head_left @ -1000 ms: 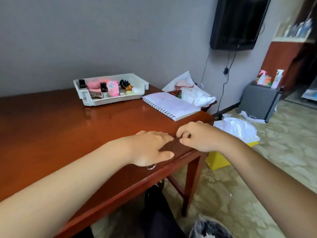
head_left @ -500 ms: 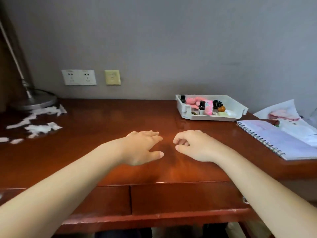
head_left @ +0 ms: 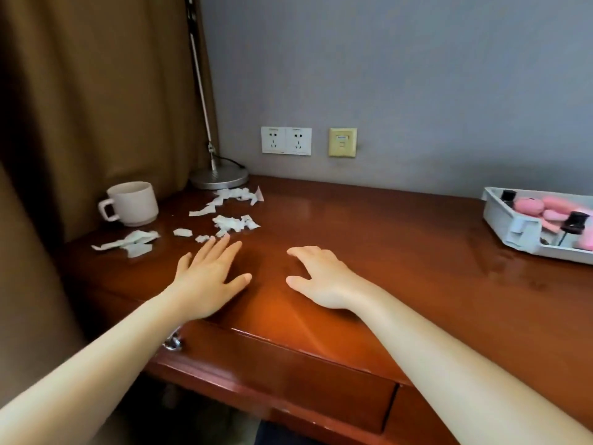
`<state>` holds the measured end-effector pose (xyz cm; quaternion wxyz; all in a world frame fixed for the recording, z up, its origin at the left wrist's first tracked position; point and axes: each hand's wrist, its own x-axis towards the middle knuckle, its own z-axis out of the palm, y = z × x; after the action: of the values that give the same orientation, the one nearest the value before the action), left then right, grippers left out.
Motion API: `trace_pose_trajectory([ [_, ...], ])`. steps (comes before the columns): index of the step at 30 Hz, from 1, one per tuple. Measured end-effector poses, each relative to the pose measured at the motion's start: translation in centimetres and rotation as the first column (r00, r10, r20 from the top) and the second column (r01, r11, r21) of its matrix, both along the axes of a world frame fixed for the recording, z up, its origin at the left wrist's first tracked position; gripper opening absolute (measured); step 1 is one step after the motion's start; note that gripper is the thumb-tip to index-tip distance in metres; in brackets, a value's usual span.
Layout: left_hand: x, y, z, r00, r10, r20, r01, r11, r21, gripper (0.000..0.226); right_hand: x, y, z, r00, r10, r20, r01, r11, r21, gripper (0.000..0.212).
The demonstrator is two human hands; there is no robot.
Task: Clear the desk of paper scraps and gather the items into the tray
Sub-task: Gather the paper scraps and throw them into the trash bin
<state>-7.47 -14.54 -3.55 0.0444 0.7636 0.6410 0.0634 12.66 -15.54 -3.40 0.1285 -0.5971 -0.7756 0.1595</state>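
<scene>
Though close, paper scraps [head_left: 236, 223] beyond left fingers [head_left: 220, 250].

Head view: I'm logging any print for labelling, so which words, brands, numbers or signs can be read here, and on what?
No text can be read.
White double socket: faint marks at its top and bottom edges, too small and blurred to read.
Yellow wall plate: a small mark near its top, too blurred to read.
Mug, paper scraps, tray: no print shows.
</scene>
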Motion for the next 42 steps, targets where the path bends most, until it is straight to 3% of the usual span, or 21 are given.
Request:
trace_pose_trajectory([
  [11, -9.8, 7.7, -2.2, 0.904, 0.408, 0.131, -0.428, 0.865, 0.262, 0.08, -8.0, 8.1, -2.1, 0.998, -0.035, 0.046, 0.024, 0.973, 0.23, 0.065],
  [19, -11.3, 10.9, -2.2, 0.839, 0.524, 0.143, -0.539, 0.836, 0.103, 0.087, -10.2, 12.7, -2.1, 0.999, -0.023, 0.043, 0.012, 0.972, 0.234, 0.067],
  [24, -11.7, 12.4, -2.2, 0.868, 0.468, 0.163, -0.48, 0.876, 0.041, 0.087, -10.6, 14.5, -2.2, 1.0, -0.007, 0.029, 0.0, 0.973, 0.233, 0.066],
  [31, -10.8, 13.3, -2.0, 0.96, 0.208, 0.187, -0.219, 0.975, 0.041, 0.086, -11.2, 16.0, -2.1, 0.999, 0.032, 0.035, -0.04, 0.968, 0.246, 0.067],
  [37, -10.0, 13.6, -1.9, 0.952, 0.014, 0.306, -0.033, 0.998, 0.055, 0.067, -11.3, 17.1, -2.3, 0.997, 0.067, 0.047, -0.076, 0.972, 0.223, 0.058],
  [42, -9.9, 14.2, -2.2, 0.948, -0.063, 0.312, 0.035, 0.995, 0.095, 0.049, -11.6, 17.7, -2.2, 0.993, 0.111, 0.045, -0.118, 0.972, 0.202, 0.042],
])
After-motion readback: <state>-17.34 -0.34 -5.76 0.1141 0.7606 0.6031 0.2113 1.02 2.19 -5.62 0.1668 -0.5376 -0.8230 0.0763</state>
